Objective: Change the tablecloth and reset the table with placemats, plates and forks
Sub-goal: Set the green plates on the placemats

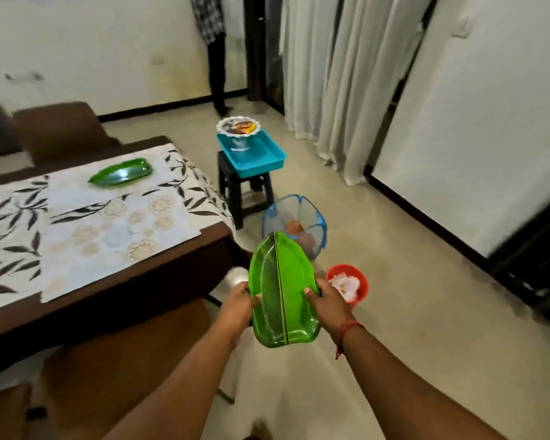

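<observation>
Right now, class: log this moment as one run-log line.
hands: left and right hold leaf plate | table: one leaf plate set, placemat bare | forks: none seen

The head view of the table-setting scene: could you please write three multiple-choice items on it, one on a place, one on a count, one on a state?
1. Where is the blue tray?
A. On the dark stool
B. On the table
C. On the floor

2. How many green leaf-shaped plates show?
A. One
B. Two
C. Four

3. How is the nearer green plate held?
A. By both hands
B. By one hand
C. Lying on the floor

Key: 1 A, the tray rests on the stool. 2 B, one held, one on the table. 3 A, left hand and right hand grip its edges.
</observation>
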Action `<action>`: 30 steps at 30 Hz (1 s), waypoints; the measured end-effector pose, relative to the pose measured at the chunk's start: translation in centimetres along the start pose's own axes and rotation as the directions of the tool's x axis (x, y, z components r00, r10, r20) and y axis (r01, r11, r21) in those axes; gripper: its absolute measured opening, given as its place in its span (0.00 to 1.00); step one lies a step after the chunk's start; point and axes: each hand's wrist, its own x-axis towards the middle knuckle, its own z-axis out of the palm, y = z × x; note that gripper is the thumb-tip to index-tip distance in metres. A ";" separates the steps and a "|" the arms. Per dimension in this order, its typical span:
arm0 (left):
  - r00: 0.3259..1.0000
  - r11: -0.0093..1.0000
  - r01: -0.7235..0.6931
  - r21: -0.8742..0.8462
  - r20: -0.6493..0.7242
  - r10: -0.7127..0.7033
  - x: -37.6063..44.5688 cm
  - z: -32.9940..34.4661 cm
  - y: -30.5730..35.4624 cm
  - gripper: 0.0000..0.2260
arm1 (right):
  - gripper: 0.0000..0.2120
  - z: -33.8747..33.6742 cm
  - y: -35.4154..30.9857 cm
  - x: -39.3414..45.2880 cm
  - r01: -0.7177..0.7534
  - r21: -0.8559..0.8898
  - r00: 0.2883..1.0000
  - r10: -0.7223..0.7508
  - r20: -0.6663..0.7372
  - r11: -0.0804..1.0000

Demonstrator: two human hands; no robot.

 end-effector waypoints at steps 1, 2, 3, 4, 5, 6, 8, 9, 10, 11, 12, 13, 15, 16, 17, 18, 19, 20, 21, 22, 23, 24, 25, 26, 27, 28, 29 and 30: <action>0.999 0.999 -0.018 -0.031 -0.030 0.017 1.2 -0.6 0.6 0.10 | 0.10 0.5 -0.5 2.2 0.011 -0.015 0.999 -0.011 0.039 1.000; 0.997 0.998 -0.029 -0.060 -0.067 0.025 2.4 -1.2 1.1 0.10 | 0.09 1.1 -1.2 3.9 0.023 -0.022 0.997 -0.021 0.074 0.999; 0.993 0.995 -0.039 -0.092 -0.113 0.028 3.9 -2.1 1.5 0.09 | 0.09 1.9 -1.9 5.8 0.049 -0.029 0.992 -0.045 0.120 0.998; 0.987 0.991 -0.045 -0.129 -0.158 0.025 5.8 -3.3 1.8 0.08 | 0.08 3.1 -2.3 8.4 0.064 -0.032 0.986 -0.058 0.157 0.997; 0.983 0.987 -0.049 -0.153 -0.181 0.020 7.0 -4.1 2.2 0.07 | 0.08 3.9 -2.7 10.2 0.053 -0.044 0.985 -0.045 0.167 0.998; 0.978 0.983 -0.042 -0.179 -0.210 0.003 8.6 -5.6 2.7 0.07 | 0.08 5.2 -3.3 12.0 0.042 -0.052 0.983 -0.031 0.184 0.998; 0.962 0.971 -0.045 -0.235 -0.273 -0.021 10.7 -7.8 3.7 0.07 | 0.08 7.5 -5.2 14.9 0.018 -0.043 0.968 -0.007 0.250 0.999; 0.951 0.961 -0.059 -0.270 -0.308 -0.028 11.8 -9.1 4.1 0.07 | 0.08 8.9 -6.6 16.3 0.006 -0.029 0.957 0.002 0.289 1.000; 0.936 0.947 -0.072 -0.312 -0.349 -0.044 12.6 -10.4 4.6 0.08 | 0.08 10.3 -7.6 17.8 -0.015 -0.034 0.948 0.025 0.318 0.999; 0.921 0.931 -0.088 -0.355 -0.386 -0.060 12.9 -11.4 5.1 0.08 | 0.07 11.6 -8.4 19.0 -0.047 -0.036 0.938 0.057 0.341 0.998; 0.903 0.915 -0.096 -0.393 -0.421 -0.087 13.2 -12.5 5.3 0.08 | 0.07 13.1 -9.0 20.0 -0.093 -0.031 0.921 0.098 0.377 0.995; 0.885 0.898 -0.104 -0.427 -0.452 -0.113 13.2 -13.5 5.5 0.08 | 0.06 14.3 -9.5 20.6 -0.132 -0.026 0.899 0.131 0.417 0.991; 0.840 0.852 -0.161 -0.498 -0.522 -0.147 13.7 -16.0 5.8 0.08 | 0.06 17.9 -10.7 22.5 -0.138 -0.061 0.850 0.150 0.505 0.989; 0.817 0.830 -0.199 -0.522 -0.556 -0.154 13.7 -17.2 6.1 0.08 | 0.06 19.7 -11.3 23.3 -0.131 -0.068 0.824 0.147 0.548 0.989; 0.795 0.810 -0.234 -0.538 -0.586 -0.160 13.8 -18.5 6.3 0.08 | 0.06 21.4 -12.0 24.1 -0.127 -0.076 0.804 0.147 0.577 0.989; 0.776 0.793 -0.262 -0.551 -0.609 -0.166 14.0 -19.7 6.4 0.08 | 0.07 23.2 -12.7 24.9 -0.127 -0.077 0.788 0.147 0.598 0.989; 0.755 0.779 -0.285 -0.558 -0.631 -0.176 14.2 -20.8 6.5 0.08 | 0.07 24.9 -13.5 25.6 -0.124 -0.082 0.775 0.148 0.614 0.989; 0.729 0.767 -0.304 -0.566 -0.656 -0.195 14.6 -21.8 6.6 0.08 | 0.08 26.7 -14.0 26.5 -0.128 -0.088 0.756 0.154 0.636 0.988; 0.699 0.752 -0.326 -0.573 -0.682 -0.217 15.1 -23.0 6.5 0.08 | 0.08 28.7 -14.4 27.4 -0.116 -0.100 0.727 0.153 0.670 0.988; 0.681 0.732 -0.343 -0.589 -0.693 -0.238 15.6 -24.0 6.5 0.08 | 0.08 30.3 -14.7 28.3 -0.095 -0.098 0.714 0.136 0.687 0.991; 0.669 0.712 -0.352 -0.608 -0.695 -0.263 16.0 -24.6 6.5 0.08 | 0.09 31.6 -15.0 29.1 -0.072 -0.090 0.710 0.115 0.694 0.993; 0.650 0.699 -0.350 -0.624 -0.699 -0.299 16.8 -25.4 6.6 0.07 | 0.10 33.3 -15.5 30.4 -0.029 -0.098 0.684 0.092 0.724 0.995; 0.650 0.697 -0.326 -0.638 -0.687 -0.325 17.6 -25.9 6.6 0.07 | 0.10 34.1 -16.0 31.4 -0.006 -0.115 0.670 0.090 0.737 0.993; 0.648 0.696 -0.299 -0.653 -0.674 -0.355 18.7 -26.2 6.9 0.08 | 0.11 35.1 -16.2 33.3 0.005 -0.151 0.655 0.111 0.748 0.989; 0.642 0.687 -0.278 -0.671 -0.662 -0.387 19.7 -26.5 7.4 0.09 | 0.12 36.2 -16.7 35.3 0.020 -0.189 0.644 0.132 0.753 0.982; 0.636 0.684 -0.255 -0.684 -0.651 -0.415 20.4 -26.6 7.9 0.09 | 0.13 37.3 -17.0 37.0 0.039 -0.212 0.640 0.138 0.755 0.977; 0.618 0.681 -0.233 -0.694 -0.646 -0.448 21.2 -26.9 8.4 0.09 | 0.13 38.4 -17.0 39.2 0.066 -0.241 0.635 0.146 0.759 0.968; 0.600 0.675 -0.221 -0.704 -0.644 -0.475 21.7 -27.0 8.7 0.10 | 0.12 39.8 -15.5 41.9 0.109 -0.243 0.626 0.124 0.770 0.964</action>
